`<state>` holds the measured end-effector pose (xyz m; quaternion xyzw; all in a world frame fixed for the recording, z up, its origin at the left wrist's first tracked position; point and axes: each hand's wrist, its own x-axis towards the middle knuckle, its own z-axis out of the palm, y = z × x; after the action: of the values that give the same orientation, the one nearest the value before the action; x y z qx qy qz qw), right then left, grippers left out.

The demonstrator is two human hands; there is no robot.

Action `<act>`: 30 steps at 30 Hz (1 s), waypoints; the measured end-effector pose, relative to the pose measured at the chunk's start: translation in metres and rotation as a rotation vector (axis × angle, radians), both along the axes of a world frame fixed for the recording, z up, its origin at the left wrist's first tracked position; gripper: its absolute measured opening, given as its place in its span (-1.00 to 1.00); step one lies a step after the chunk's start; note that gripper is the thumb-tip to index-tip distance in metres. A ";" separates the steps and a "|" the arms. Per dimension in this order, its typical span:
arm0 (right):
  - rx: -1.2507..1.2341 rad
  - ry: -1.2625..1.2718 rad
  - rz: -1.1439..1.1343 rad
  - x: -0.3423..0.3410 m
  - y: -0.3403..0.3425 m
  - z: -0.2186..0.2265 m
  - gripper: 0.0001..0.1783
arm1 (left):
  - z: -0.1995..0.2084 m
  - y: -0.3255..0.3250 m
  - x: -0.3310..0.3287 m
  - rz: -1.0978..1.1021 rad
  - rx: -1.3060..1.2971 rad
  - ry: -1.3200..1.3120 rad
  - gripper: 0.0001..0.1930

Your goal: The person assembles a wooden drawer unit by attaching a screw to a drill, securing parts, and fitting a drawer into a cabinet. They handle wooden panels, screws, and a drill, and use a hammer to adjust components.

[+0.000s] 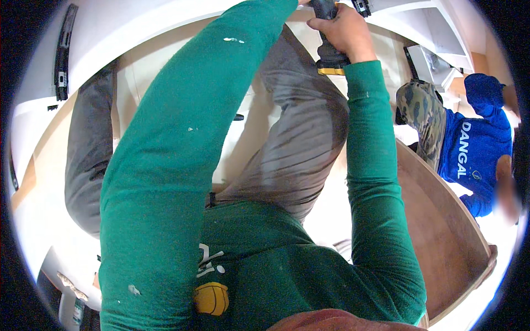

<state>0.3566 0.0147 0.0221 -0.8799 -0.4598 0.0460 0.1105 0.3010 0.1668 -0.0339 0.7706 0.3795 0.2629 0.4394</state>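
Observation:
My right hand (pixel 352 34) is closed round the black grip of a cordless drill (pixel 333 54) with a yellow edge at its base, up at the top of the view. The drill's front end runs out past the upper edge. My left arm, in a green sleeve, stretches up to the same spot. Only a sliver of my left hand (pixel 303 2) shows beside the drill, and its fingers are cut off by the frame. A white cabinet frame (pixel 149 25) curves across in front of me, with a black drawer slide (pixel 361 7) just right of the drill.
Another black drawer slide (pixel 63 52) is fixed on the left cabinet side. At the right a person in a blue sweatshirt (pixel 480 146) and camouflage trousers sits or crouches. A brown wooden panel (pixel 441 231) lies between us. My grey-trousered legs are spread below the cabinet.

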 end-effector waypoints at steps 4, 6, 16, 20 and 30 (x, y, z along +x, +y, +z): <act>0.015 0.018 0.019 0.003 -0.001 0.000 -0.37 | 0.002 -0.001 0.000 -0.027 -0.029 0.004 -0.40; 0.019 0.013 0.043 -0.002 0.005 0.000 -0.37 | -0.020 0.019 0.008 -0.072 0.188 0.024 -0.42; 0.012 -0.053 0.116 0.029 0.006 -0.021 -0.33 | 0.010 0.010 -0.008 -0.230 -0.412 -0.155 -0.28; -0.044 -0.106 0.085 0.025 0.005 -0.019 -0.32 | -0.001 0.003 -0.013 -0.198 -0.307 -0.236 -0.43; 0.008 -0.052 0.204 -0.008 0.020 -0.012 -0.39 | 0.015 0.020 -0.052 -0.181 -0.575 -0.342 -0.65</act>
<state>0.3490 0.0343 0.0097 -0.8289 -0.5499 0.0326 0.0968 0.2490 0.1866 -0.0189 0.5905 0.2890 0.2303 0.7175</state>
